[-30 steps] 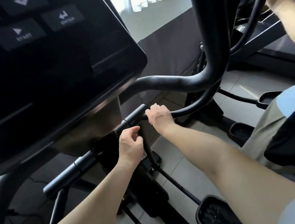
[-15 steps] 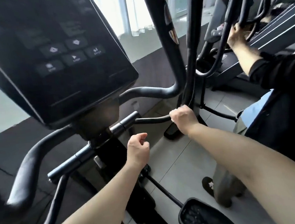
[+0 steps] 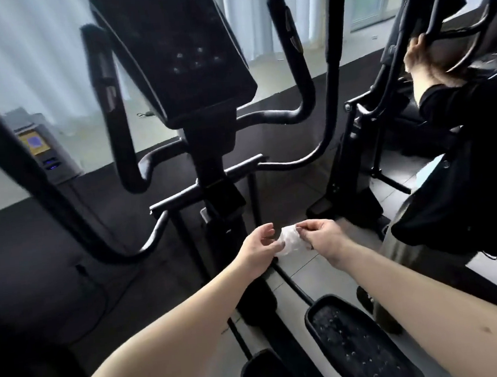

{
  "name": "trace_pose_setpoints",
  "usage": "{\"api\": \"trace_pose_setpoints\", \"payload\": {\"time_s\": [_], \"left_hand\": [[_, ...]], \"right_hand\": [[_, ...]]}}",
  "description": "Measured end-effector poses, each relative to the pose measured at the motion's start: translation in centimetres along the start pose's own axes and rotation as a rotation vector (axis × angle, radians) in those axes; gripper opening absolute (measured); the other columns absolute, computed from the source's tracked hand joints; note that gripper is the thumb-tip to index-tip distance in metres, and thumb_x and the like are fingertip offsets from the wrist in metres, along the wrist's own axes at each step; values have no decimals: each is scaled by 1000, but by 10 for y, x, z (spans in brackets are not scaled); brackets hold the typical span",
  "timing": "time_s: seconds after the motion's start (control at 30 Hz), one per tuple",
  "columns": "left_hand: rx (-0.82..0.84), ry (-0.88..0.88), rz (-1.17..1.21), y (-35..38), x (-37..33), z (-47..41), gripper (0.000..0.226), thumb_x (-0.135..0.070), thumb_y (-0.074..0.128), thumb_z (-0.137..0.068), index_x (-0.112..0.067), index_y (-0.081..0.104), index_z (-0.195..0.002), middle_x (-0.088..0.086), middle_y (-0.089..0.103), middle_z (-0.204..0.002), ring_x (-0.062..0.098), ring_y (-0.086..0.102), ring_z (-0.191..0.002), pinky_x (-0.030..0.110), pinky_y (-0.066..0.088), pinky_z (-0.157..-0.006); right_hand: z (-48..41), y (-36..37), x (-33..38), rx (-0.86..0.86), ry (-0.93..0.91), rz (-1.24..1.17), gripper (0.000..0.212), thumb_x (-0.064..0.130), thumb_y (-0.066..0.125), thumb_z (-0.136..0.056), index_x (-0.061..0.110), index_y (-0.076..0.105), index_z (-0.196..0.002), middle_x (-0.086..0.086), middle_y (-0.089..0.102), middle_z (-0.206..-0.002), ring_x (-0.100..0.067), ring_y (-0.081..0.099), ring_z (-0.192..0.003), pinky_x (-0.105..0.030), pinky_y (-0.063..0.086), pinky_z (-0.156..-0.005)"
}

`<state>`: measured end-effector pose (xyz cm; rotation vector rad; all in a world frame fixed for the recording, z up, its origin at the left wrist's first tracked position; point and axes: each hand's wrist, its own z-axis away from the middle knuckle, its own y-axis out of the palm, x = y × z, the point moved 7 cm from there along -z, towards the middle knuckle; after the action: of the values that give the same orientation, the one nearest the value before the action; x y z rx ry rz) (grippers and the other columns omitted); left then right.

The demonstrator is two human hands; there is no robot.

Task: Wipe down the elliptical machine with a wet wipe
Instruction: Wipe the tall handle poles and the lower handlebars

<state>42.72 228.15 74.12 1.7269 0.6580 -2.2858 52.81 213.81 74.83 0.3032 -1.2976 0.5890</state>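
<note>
both hands, left [image 3: 259, 252] and right [image 3: 321, 239], pinch a crumpled wet wipe [image 3: 291, 241] before the elliptical machine [image 3: 206, 132].

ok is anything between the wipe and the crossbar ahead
Nothing visible. The wipe is held between the left hand and right hand in open air, and the crossbar lies beyond it, unobstructed.

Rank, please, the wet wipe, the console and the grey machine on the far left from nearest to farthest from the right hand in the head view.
1. wet wipe: pinched by the right hand, just to its left.
2. console: ahead and above, up and to the left of the hand.
3. grey machine: far left, farther back than the console.
</note>
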Motion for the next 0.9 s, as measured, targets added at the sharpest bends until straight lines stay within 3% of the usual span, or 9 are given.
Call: {"api": "trace_pose_setpoints", "payload": {"time_s": [0.1,0.2,0.27,0.4,0.5,0.57,0.7,0.77,0.9], "left_hand": [[19,24,19,-4,0,35,53,-18,82,-81,-14,62,-131,-1,70,-110,13,67,-98,26,55,-91],[-11,69,-76,-17,1,61,17,-17,75,-90,-21,74,-106,-5,75,-95,6,69,-86,19,54,-78],[-34,70,-107,-28,6,74,5,-18,73,-90,-21,76,-93,-2,76,-88,5,67,-77,20,53,-72],[-25,36,-88,-48,15,91,7,-27,74,-90,-22,77,-94,-4,75,-85,8,67,-75,24,55,-72],[40,10,-88,-63,23,101,16,-33,79,-86,-27,75,-101,-8,76,-92,5,69,-81,20,55,-76],[51,12,-128,-76,28,107,12,-28,79,-84,-26,74,-95,-9,70,-81,5,63,-73,20,52,-70],[1,14,-158,-115,39,117,7,-24,77,-85,-19,73,-89,-9,63,-72,3,57,-63,20,47,-60],[-39,37,-170,-142,43,122,7,-23,75,-87,-17,73,-89,-11,60,-70,-3,52,-55,15,43,-54],[-91,47,-136,-192,55,124,3,-18,69,-88,-18,71,-86,-10,59,-67,2,51,-56,16,43,-52]], "right_hand": [[29,10,-4,83,19,-62,12,7,66,-98,12,75,-93,-13,72,-91,-24,62,-81,-35,52,-75],[50,21,-8,141,42,-102,10,7,65,-98,7,75,-95,-16,73,-93,-22,66,-80,-31,57,-72],[59,27,-12,152,62,-92,9,8,66,-98,4,74,-97,-16,72,-94,-20,65,-76,-29,57,-68],[71,49,-13,177,88,-66,11,6,64,-99,1,74,-100,-11,74,-90,-14,67,-70,-23,57,-60],[79,75,-8,193,107,-74,10,6,63,-99,4,73,-98,-10,74,-86,-16,68,-71,-24,59,-64],[85,95,-6,201,128,-67,9,7,65,-99,2,72,-101,-12,72,-86,-17,66,-71,-24,58,-63],[89,128,-16,37,199,12,14,9,60,-101,-1,70,-103,-7,64,-72,-13,55,-55,-24,48,-51],[91,143,-20,-111,248,-12,15,7,53,-100,-1,66,-101,-8,64,-74,-16,58,-53,-27,51,-50],[101,186,-8,-246,222,-79,15,18,57,-102,4,57,-102,-9,61,-86,-24,68,-62,-42,64,-66]]}}
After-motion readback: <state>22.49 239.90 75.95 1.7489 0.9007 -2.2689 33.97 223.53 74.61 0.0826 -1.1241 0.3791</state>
